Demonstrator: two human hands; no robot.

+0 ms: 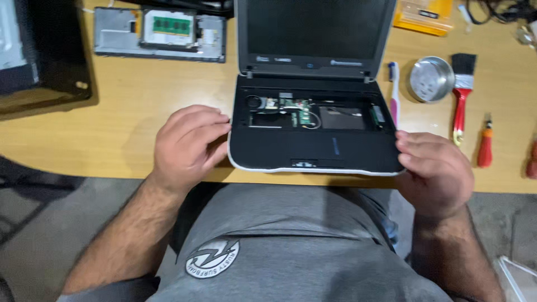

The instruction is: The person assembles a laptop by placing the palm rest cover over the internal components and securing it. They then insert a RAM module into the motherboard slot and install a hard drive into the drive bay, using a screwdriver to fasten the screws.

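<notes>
Nearest the camera: grey shirt (291,246) with a round white emblem, both forearms reaching up to the table edge. Left hand (187,146) curls against the left front corner of the small laptop (313,150), fingers bent and close together, tips touching the side edge; whether it really grips cannot be told. Right hand (436,170) sits at the right front corner, fingers together, tips pressed on the edge of the palm rest, thumb hidden.

The laptop lies open at the near edge of the wooden table (123,128), front edge slightly overhanging. Keyboard is off: the bay shows a green circuit board (293,109) and a dark metal plate (341,118). Screen (316,28) is dark, tilted back.

Just right of the laptop: a pink-and-white toothbrush (394,95). Further right, a round metal tin (430,79), a red-handled paintbrush (461,95), a small orange screwdriver (485,146).

Far left: another opened device (159,34) with a green memory module showing, and a black case (42,50) beside it. Far right at top: a yellow box (423,15).
</notes>
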